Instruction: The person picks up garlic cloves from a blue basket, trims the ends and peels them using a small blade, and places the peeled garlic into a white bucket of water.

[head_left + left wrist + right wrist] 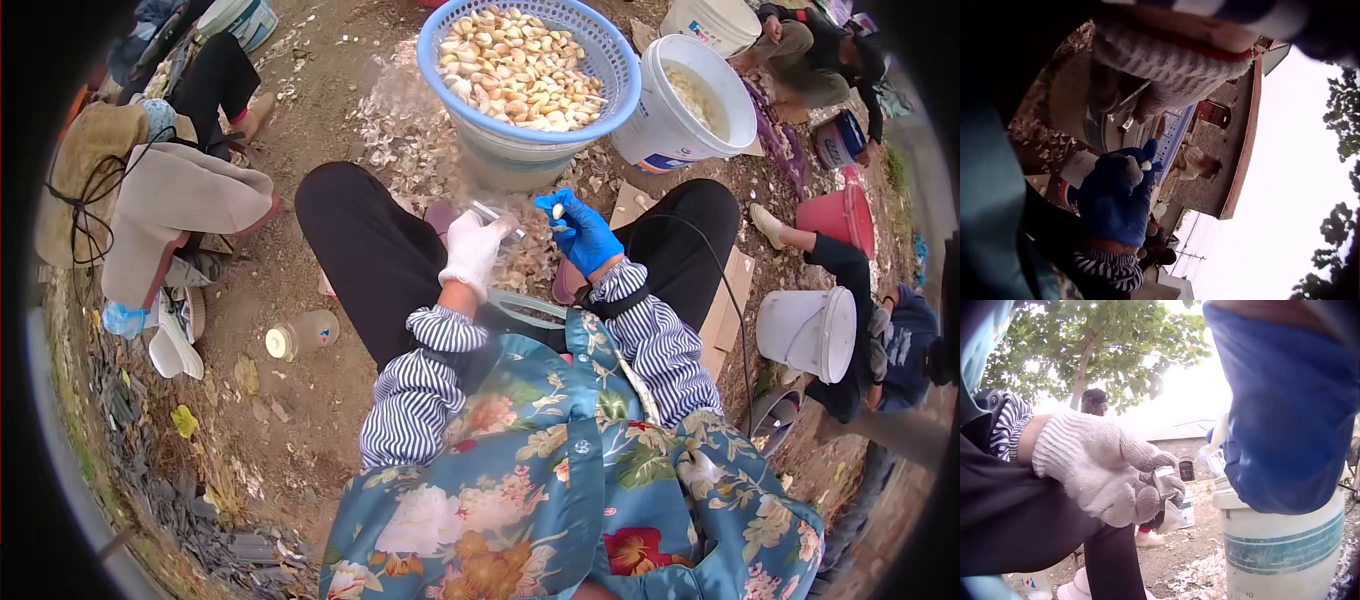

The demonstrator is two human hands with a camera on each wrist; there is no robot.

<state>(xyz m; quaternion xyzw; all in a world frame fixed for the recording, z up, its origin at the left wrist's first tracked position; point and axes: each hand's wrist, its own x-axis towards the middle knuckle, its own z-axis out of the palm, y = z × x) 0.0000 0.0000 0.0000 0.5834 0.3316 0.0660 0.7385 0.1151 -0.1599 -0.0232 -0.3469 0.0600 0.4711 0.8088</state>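
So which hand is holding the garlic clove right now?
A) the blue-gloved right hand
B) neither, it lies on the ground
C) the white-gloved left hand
A: the blue-gloved right hand pinches the garlic clove at its fingertips, while the white-gloved left hand grips a small blade.

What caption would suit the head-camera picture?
White-gloved left hand grips a blade, blue-gloved right hand pinches a garlic clove, before a blue basket of cloves.
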